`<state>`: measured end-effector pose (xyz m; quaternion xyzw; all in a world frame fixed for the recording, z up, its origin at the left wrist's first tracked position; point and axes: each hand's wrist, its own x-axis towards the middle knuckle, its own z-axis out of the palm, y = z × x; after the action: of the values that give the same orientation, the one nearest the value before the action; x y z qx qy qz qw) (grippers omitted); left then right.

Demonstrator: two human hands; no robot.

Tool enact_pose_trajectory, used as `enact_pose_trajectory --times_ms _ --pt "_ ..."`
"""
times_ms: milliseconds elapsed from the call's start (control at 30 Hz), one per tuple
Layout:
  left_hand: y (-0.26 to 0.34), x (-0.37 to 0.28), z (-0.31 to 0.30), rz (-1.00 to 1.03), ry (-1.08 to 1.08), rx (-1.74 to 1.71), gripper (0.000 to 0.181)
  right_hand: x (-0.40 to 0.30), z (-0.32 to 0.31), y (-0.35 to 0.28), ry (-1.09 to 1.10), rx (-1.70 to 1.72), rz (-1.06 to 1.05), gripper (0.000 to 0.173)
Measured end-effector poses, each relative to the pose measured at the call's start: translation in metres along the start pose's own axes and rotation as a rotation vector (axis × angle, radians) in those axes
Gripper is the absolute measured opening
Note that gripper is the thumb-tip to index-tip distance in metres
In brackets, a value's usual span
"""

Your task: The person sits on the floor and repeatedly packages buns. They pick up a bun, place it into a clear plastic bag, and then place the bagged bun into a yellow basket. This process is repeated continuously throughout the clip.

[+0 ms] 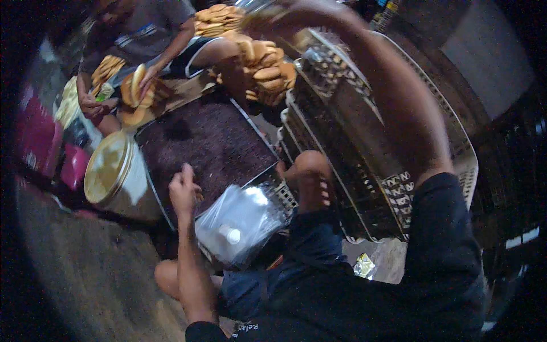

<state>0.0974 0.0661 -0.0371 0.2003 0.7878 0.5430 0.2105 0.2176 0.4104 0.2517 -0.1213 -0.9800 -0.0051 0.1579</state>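
My left hand [184,191] is raised over the near left part of a dark, square work surface [205,141], its fingers partly bent; whether it holds anything does not show. My right arm reaches up and across to the top of the picture, blurred by motion, and my right hand [267,19] is too smeared to make out its fingers. Near it are stacks of flat, golden-brown bread buns [267,72]. Clear plastic bags [243,222] lie in front of me, with a small white round object [233,235] on them.
A co-worker across the surface holds buns [136,89] in one hand. A large round tub [109,169] stands at the left, near pink bags [73,164]. On the right are stacked plastic crates [333,158], with a crate of small wrapped items [329,64] above. A shiny wrapper [364,266] lies below.
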Motion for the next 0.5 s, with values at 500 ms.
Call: enact_pose_trajectory --times_ms 500 --pt "-0.095 -0.042 0.077 -0.01 -0.755 0.907 0.063 -0.195 -0.014 0.329 -0.045 -0.008 0.9 0.066"
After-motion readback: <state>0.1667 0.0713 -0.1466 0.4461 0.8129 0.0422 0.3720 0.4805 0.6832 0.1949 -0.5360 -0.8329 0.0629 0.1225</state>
